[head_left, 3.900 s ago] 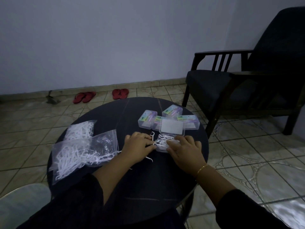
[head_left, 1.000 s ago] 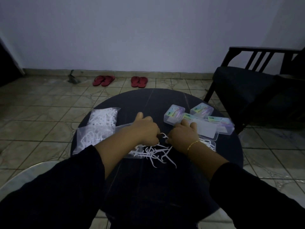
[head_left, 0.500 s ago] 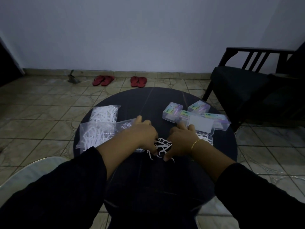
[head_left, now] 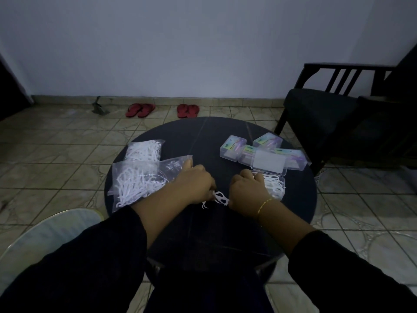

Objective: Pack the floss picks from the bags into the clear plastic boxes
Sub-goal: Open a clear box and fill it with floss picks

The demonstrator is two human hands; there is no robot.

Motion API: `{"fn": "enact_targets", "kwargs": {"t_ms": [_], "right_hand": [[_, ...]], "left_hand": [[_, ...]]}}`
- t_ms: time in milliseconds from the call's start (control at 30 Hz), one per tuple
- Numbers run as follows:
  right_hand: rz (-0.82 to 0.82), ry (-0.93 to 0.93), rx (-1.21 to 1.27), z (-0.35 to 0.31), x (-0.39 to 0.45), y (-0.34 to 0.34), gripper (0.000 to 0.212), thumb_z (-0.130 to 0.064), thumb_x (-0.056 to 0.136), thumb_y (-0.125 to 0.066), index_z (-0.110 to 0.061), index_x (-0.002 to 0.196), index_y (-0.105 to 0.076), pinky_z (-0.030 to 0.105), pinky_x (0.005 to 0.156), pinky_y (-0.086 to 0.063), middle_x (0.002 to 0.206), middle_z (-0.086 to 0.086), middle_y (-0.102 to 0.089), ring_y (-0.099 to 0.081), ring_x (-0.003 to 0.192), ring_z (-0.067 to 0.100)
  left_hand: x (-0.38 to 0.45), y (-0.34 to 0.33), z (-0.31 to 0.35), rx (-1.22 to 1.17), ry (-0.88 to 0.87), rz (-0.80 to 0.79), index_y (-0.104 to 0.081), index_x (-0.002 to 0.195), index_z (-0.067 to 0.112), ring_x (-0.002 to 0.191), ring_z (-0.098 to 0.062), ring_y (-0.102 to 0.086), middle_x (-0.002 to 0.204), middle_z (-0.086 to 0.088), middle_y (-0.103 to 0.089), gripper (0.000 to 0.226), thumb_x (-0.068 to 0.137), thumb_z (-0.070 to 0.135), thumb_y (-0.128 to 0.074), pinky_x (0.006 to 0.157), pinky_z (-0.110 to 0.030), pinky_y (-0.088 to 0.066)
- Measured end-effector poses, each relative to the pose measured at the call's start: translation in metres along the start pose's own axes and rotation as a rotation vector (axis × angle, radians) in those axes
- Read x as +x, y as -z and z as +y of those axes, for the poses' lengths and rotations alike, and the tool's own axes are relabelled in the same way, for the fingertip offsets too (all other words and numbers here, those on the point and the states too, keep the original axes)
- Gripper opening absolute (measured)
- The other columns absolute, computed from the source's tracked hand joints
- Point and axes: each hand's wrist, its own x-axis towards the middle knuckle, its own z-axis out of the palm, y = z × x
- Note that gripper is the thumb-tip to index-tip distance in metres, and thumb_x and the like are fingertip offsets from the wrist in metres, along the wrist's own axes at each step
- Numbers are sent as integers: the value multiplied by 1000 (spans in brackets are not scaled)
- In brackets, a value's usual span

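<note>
Head view: both hands (head_left: 225, 188) gather floss picks (head_left: 219, 198), axes jumbled.

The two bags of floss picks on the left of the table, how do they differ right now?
The near bag is the larger one, and picks spill from its edge onto the table; the far bag looks smaller, with its picks inside. The near bag overlaps the far bag's near edge. The left hand rests over the near bag's end; nothing touches the far bag. Both are clear plastic holding white picks.
</note>
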Motion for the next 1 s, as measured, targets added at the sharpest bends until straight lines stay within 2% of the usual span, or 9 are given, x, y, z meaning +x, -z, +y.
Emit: {"fn": "enact_targets", "kwargs": {"t_ms": [167,267,400,633,733,900,1000], "right_hand": [[-5,-52,32,-2,-14,-6,41,-44,88,-56,-16,117,-61,41,98,-28,130,5,-45,-29,125,26],[43,-88,72,5,-19,-3,38,-42,88,-56,-17,117,-62,41,98,-28,132,2,-44,-29,126,25],[64,-141,134,22,-22,9,38,-44,89,-55,-20,117,-63,42,101,-27,135,-2,-46,-29,127,23],[97,-274,230,67,-16,28,29,-40,91,-53,-18,105,-64,43,99,-32,117,1,-55,-36,120,24],[82,-323,162,86,-12,31,33,-39,92,-51,-16,113,-61,42,98,-32,120,4,-54,-37,120,25],[26,-351,142,95,-2,29,40,-38,93,-52,-16,126,-55,42,101,-31,129,6,-51,-35,125,26],[80,-299,137,87,-5,26,36,-41,93,-51,-23,124,-59,46,103,-30,129,5,-49,-35,125,27]], "left_hand": [[-4,-3,3,15,-3,19,-57,128,36,119,-13,-39,117,13,-63,41,92,52,-48,96,-40,-17],[-6,-2,4,14,6,12,-55,130,36,121,-14,-39,117,10,-62,43,92,53,-47,101,-42,-17],[-4,-1,5,24,3,5,-56,129,37,121,-15,-39,119,12,-61,41,92,52,-47,101,-43,-17],[2,0,10,5,-53,50,-50,134,39,124,-14,-37,131,12,-54,43,92,49,-51,95,-40,-21],[5,3,14,-16,-128,79,-52,130,42,126,-10,-34,135,14,-49,40,90,46,-54,92,-38,-19],[10,4,18,-38,-205,36,-59,124,41,126,-8,-30,133,16,-48,36,89,51,-55,91,-35,-17],[14,5,20,-30,-225,10,-64,118,41,123,-6,-30,127,20,-51,32,89,51,-56,90,-33,-16]]}}
